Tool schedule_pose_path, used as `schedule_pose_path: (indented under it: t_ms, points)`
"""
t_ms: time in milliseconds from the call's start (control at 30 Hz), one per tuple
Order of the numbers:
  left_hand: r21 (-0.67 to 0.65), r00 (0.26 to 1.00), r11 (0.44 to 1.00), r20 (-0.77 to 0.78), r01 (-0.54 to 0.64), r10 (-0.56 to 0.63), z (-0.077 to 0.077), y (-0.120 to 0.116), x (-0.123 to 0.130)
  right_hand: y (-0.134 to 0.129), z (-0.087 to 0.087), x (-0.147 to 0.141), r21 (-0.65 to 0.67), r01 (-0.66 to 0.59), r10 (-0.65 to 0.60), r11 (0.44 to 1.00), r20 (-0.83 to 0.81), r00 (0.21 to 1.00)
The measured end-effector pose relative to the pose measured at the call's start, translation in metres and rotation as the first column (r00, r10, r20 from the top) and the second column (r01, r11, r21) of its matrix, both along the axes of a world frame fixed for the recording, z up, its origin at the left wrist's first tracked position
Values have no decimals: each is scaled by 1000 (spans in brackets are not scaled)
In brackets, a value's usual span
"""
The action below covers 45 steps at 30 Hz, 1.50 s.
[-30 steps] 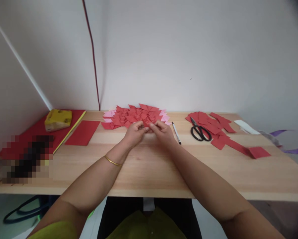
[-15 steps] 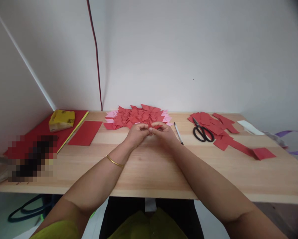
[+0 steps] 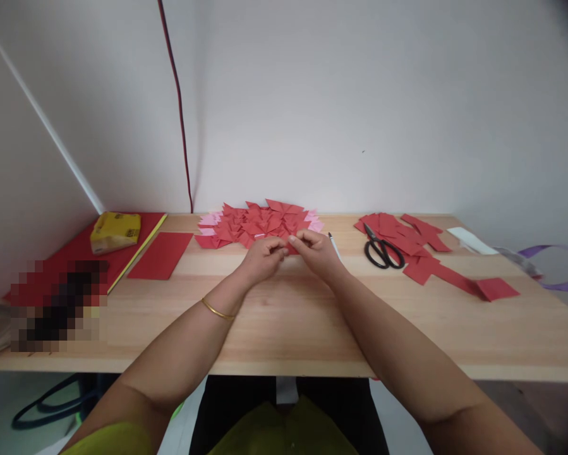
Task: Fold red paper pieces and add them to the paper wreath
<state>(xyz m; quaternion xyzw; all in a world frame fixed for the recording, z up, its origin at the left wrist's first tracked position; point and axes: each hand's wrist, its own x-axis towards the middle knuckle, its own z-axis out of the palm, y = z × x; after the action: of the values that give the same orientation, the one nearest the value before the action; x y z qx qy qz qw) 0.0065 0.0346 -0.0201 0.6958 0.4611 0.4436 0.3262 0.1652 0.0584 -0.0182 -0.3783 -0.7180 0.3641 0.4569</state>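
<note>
A: Change since the last frame?
B: Fingertips of left hand (image 3: 265, 260) and right hand (image 3: 314, 253) now slightly apart; they met before.
A: Red paper (image 3: 293, 251)?
B: Between the hands, mostly hidden, pinched in the right fingers; left fingers curled, grip unclear. Folded-paper heap (image 3: 265, 221) beyond, on counter (image 3: 284, 316).

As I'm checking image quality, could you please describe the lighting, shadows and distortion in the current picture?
Head view throughout: soft, muted light; faint shadow on the wall beside the red cord; upper right corner darkened; pixelated patch at lower left.
</note>
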Motion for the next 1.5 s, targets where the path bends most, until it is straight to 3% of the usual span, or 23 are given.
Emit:
schedule_pose_path:
  t_ms: [133, 233, 333, 400, 433, 533, 633, 733, 867, 1033, 1133, 1267, 1500]
  points:
    - [-52, 997, 997, -43, 59, -61, 5, -2, -1, -1, -2, 0, 6, 28, -28, 1000, 3, 1000]
    - [-86, 997, 993, -15, 79, -81, 3, -2, -2, 5, -4, 2, -168, 35, -50, 985, -83, 995]
    - [-154, 978, 988, 210, 10, 23, -4, 0, 0, 12, -1, 4, -479, -78, -82, 874, -304, 949]
    - [-225, 897, 974, 423, -32, 127, -9, 1, 3, 15, 1, 4, -565, -159, -92, 810, -390, 916]
    - [-249, 850, 968, 503, -30, 156, -11, 2, 4, 15, 1, 3, -547, -164, -76, 821, -390, 918]
    - [-270, 764, 963, 625, 20, 160, -12, 2, 8, 9, -2, 0, -321, -126, 19, 939, -318, 948]
    - [-266, 783, 963, 608, 43, 133, -10, -1, 11, 1, -4, -3, -111, -116, 88, 987, -234, 968]
    - [-232, 827, 972, 554, 39, 99, -7, -3, 12, -5, -2, -4, -25, -63, 58, 998, -150, 987]
    - [-190, 826, 979, 562, 76, 45, -6, -2, 13, -2, -5, -4, -68, -15, 3, 998, -176, 984]
    - [-258, 754, 961, 649, 97, 98, -7, -3, 15, 5, -12, -6, -285, -165, 43, 944, -389, 920]
    - [-290, 736, 955, 660, 67, 150, -8, -4, 15, 5, -12, -6, -244, -146, 62, 959, -322, 945]
    - [-272, 822, 962, 551, 15, 143, -9, -4, 15, 2, -13, -7, -153, -83, 34, 985, -298, 954]
    - [-192, 905, 981, 421, 32, 53, -5, -5, 12, -2, -7, -10, -185, -105, 23, 977, -397, 917]
